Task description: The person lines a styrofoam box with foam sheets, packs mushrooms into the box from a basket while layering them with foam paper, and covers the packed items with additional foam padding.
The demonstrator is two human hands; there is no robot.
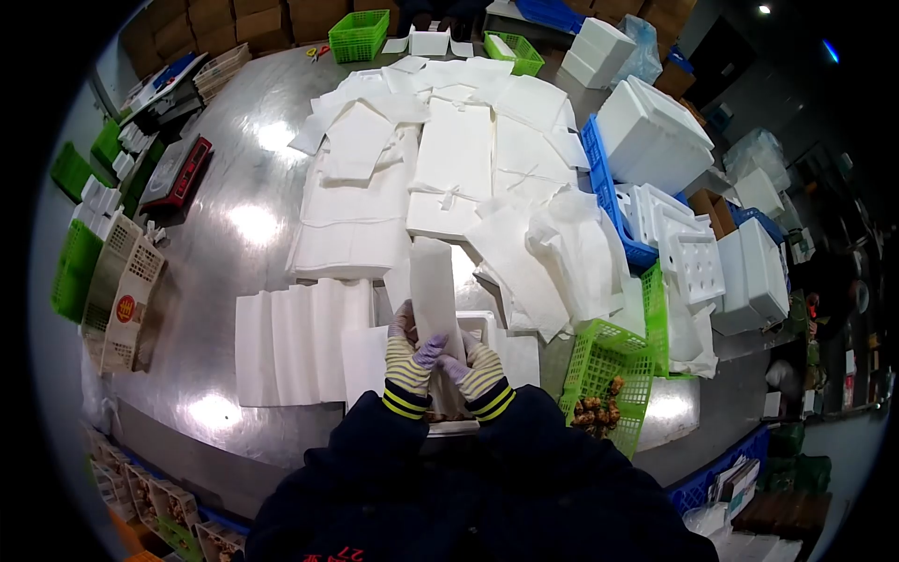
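Observation:
A folded sheet of white paper (433,286) stands upright in front of my body, held between both hands. My left hand (408,348) is closed on its lower left edge. My right hand (467,366) grips the bottom right of the same sheet. Both hands wear pale purple gloves, with yellow-striped cuffs at the wrists. Just behind and below the hands is a white foam box (491,325), mostly hidden by them and the sheet. Some brown pieces show beneath my wrists, too dim to name. To the left lies a stack of folded white paper (304,339).
Stacks of white paper (451,155) spread over the metal table (211,309). At right, a green basket (613,342) holds brown lumpy pieces (596,414), beside a blue crate (599,173) and foam boxes (653,136). A red scale (178,171) sits at left; a person is across the table.

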